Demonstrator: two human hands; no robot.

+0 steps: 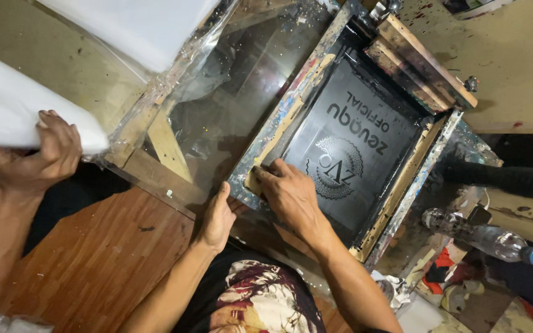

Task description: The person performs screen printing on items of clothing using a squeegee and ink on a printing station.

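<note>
At the far left a co-worker's hand (pixel 32 157) grips the edge of a white fabric sheet (pixel 13 105), soft and slightly creased, keeping it lifted off the counter (pixel 63 68), apparently so it stays away from the wet work. Beside it, a sheet of glass (pixel 229 86) spattered with paint and edged with crinkled clear tape lies over bare wooden struts.

Next comes the person's left hand (pixel 217 219), fingers loosely curled and the palm pressed against the near edge of the screen printing frame (pixel 279 117), seemingly to brace it; it grips nothing. The frame sits at centre right, a rectangular wooden surround crusted with multicoloured ink, tilted diagonally across the glass. The right hand (pixel 291 191) lies flat and spread inside it, fingertips at the near corner, pressing on the dark mesh (pixel 353 148), which is smooth, taut and carries a pale stencilled emblem. Further right, a clear plastic bottle (pixel 482 237) lies on its side among clutter.
</note>
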